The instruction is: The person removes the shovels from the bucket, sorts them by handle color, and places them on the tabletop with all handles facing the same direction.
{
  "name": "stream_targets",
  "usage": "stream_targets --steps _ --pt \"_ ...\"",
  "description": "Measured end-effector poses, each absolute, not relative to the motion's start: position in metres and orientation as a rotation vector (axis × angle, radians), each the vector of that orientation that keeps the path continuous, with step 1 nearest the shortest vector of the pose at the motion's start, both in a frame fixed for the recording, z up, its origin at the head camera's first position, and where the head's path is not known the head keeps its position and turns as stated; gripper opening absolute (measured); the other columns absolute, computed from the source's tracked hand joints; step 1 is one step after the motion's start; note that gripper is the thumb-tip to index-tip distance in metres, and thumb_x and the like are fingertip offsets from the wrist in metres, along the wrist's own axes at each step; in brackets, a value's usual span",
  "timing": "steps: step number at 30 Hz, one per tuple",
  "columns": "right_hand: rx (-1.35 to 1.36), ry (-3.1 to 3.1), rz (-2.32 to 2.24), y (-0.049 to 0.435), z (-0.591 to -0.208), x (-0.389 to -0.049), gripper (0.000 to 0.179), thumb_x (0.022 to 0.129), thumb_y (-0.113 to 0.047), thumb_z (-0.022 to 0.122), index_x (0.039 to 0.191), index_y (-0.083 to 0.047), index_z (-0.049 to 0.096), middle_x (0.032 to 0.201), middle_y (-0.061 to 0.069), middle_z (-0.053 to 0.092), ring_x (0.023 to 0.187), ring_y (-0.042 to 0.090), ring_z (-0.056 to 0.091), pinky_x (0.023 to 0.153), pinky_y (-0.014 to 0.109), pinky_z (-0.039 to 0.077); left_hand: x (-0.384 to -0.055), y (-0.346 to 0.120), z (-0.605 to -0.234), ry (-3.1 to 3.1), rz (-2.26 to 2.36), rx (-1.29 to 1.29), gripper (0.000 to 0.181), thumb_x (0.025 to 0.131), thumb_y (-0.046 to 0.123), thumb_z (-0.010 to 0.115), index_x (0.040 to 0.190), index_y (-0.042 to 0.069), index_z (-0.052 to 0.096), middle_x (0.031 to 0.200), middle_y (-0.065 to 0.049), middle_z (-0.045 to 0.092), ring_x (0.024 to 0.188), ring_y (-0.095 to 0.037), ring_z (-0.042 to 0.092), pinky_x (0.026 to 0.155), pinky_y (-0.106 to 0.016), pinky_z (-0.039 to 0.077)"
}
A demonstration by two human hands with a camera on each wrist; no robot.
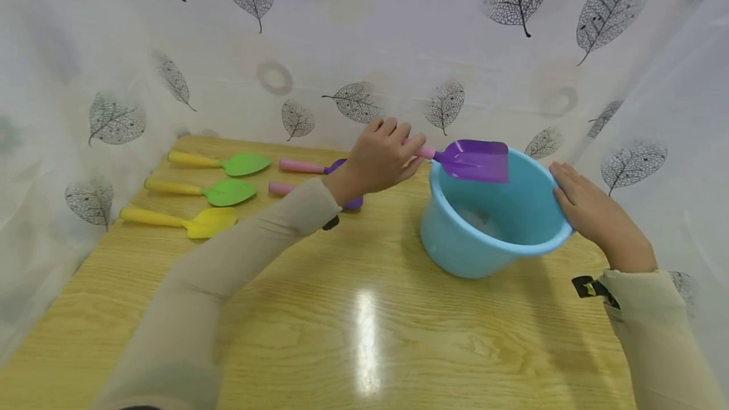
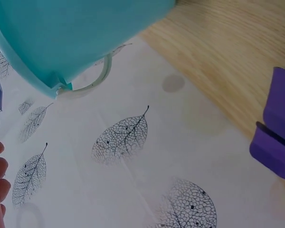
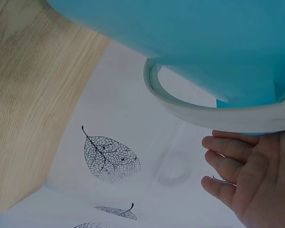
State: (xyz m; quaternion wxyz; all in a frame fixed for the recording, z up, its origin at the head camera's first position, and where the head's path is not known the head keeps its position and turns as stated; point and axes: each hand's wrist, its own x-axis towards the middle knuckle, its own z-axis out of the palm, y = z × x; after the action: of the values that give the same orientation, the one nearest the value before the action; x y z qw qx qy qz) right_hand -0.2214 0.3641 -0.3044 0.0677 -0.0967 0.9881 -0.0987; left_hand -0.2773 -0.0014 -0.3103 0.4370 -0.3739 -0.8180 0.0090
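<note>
My left hand [image 1: 381, 157] grips the pink handle of a purple toy shovel [image 1: 475, 160]. The shovel's flat blade reaches over the left part of a light blue bucket [image 1: 484, 248], above its opening. On the bucket's right rim is my right hand [image 1: 595, 211], with its thumb at the inner side and its fingers outside. Those fingers [image 3: 230, 166] show under the white bucket handle [image 3: 204, 116] in the right wrist view. Another purple shovel with a pink handle [image 1: 300, 166] lies partly behind my left hand, and a second pink handle [image 1: 281, 188] lies nearer, partly covered by my wrist.
Along the table's left side lie two green-bladed trowels [image 1: 245, 164] [image 1: 230, 192] with yellow handles and an all-yellow shovel [image 1: 211, 223]. A leaf-patterned white curtain [image 1: 228, 81] hangs behind the wooden table [image 1: 319, 334].
</note>
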Motion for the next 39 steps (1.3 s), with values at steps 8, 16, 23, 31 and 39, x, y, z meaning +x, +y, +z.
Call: stream_targets --steps 8,16,23,31,39 --pt "-0.293 2.982 -0.296 0.363 -0.305 -0.221 0.059 0.102 -0.031 0.017 0.148 0.002 0.002 0.154 0.029 0.004 0.142 0.046 0.003 0.108 0.067 0.011 -0.276 -0.021 -0.322 -2.026 -0.004 -0.856 0.024 0.090 0.037 0.054 0.095 0.015 0.061 0.081 -0.006 0.061 0.074 -0.024 0.058 0.067 -0.035 0.044" --pt "-0.288 2.983 -0.308 0.365 -0.306 -0.221 0.059 0.102 -0.031 0.018 0.149 0.002 0.001 0.154 0.028 0.004 0.142 0.046 0.002 0.108 0.067 0.010 -0.276 -0.038 -0.334 -2.042 0.002 -0.792 0.026 0.088 0.037 0.056 0.095 0.013 0.061 0.079 -0.006 0.062 0.073 -0.025 0.058 0.065 -0.036 0.045" --pt "-0.290 2.990 -0.310 0.366 -0.307 -0.219 0.059 0.102 -0.031 0.017 0.149 0.002 0.002 0.153 0.029 0.005 0.142 0.047 0.003 0.107 0.068 0.011 -0.273 -0.052 -0.342 -2.093 -0.056 -0.743 0.026 0.086 0.035 0.058 0.095 0.011 0.063 0.079 -0.009 0.063 0.072 -0.026 0.058 0.066 -0.038 0.045" --pt "-0.294 2.990 -0.309 0.365 -0.308 -0.220 0.059 0.102 -0.032 0.017 0.149 0.001 0.002 0.153 0.029 0.004 0.142 0.047 0.004 0.107 0.068 0.011 -0.267 -0.071 -0.352 -2.166 -0.163 -0.678 0.024 0.086 0.031 0.058 0.094 0.008 0.062 0.079 -0.011 0.064 0.071 -0.028 0.058 0.064 -0.039 0.044" --pt "-0.303 2.986 -0.306 0.365 -0.306 -0.222 0.059 0.103 -0.031 0.018 0.149 0.001 0.001 0.154 0.029 0.004 0.142 0.046 0.003 0.108 0.067 0.011 -0.261 -0.092 -0.364 -2.254 -0.174 -0.635 0.026 0.087 0.032 0.059 0.096 0.007 0.064 0.082 -0.011 0.064 0.074 -0.029 0.058 0.065 -0.040 0.045"
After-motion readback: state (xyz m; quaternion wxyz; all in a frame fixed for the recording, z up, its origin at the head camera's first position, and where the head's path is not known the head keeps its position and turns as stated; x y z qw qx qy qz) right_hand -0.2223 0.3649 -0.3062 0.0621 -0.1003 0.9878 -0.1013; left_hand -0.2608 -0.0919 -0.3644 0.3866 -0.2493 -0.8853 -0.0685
